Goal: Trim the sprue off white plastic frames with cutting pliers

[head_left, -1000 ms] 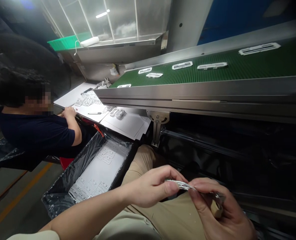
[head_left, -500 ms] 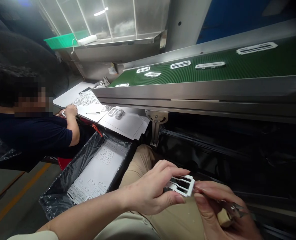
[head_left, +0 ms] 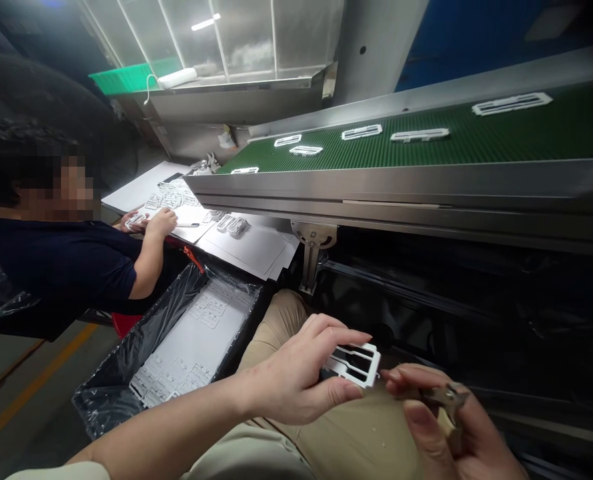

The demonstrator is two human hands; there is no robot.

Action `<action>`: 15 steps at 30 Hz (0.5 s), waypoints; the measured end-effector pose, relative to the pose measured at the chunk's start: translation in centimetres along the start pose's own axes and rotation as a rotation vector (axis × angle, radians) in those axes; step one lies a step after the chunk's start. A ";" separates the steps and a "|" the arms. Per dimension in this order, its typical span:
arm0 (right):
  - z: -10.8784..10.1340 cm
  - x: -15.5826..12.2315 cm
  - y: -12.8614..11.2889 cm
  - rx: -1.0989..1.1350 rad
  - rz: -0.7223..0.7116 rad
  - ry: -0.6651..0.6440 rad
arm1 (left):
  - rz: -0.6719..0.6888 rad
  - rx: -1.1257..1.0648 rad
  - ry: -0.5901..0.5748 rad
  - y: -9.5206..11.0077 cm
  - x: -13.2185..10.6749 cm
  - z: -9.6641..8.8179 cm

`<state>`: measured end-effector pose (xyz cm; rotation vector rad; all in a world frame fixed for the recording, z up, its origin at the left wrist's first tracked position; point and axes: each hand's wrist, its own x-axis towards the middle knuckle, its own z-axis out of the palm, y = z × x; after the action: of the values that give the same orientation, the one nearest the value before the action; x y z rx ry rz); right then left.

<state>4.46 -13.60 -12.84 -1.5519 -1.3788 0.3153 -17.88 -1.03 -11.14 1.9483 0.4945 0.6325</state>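
Over my lap, my left hand (head_left: pixel 296 373) pinches a white plastic frame part (head_left: pixel 356 363) between thumb and fingers, its face turned up toward me. My right hand (head_left: pixel 446 427) is closed on a small metal tool (head_left: pixel 449 397), whose dark tip sits just right of the frame, close to its edge. Beige trousers (head_left: pixel 346 433) lie under both hands.
A green conveyor belt (head_left: pixel 476 143) carries several white frame parts (head_left: pixel 361 132). A black-lined bin (head_left: pixel 191 337) with a tray of white parts stands to my left. A person in a dark shirt (head_left: pixel 66 260) handles parts on a table (head_left: pixel 246 247).
The frame turned from edge-on to face-up in my left hand and shifted slightly left. My right hand came off the frame and drew back with the tool. The other person's hand moved along the table.
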 end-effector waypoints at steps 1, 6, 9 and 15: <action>-0.3 0.1 0.5 -0.083 -0.063 -0.048 | -0.004 -0.007 0.004 0.0 0.0 -0.1; -0.4 0.3 1.0 -0.324 -0.304 -0.077 | -0.004 -0.031 0.006 0.2 0.1 -0.2; 0.0 0.5 0.2 -0.296 -0.361 -0.046 | -0.009 -0.021 0.007 0.1 0.1 0.0; -0.4 0.8 -0.4 -0.370 -0.442 -0.060 | 0.035 0.034 0.040 -0.2 0.1 -0.1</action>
<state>4.76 -13.20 -12.06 -1.4801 -1.8558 -0.1761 -17.91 -0.79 -11.25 1.9838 0.4994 0.6904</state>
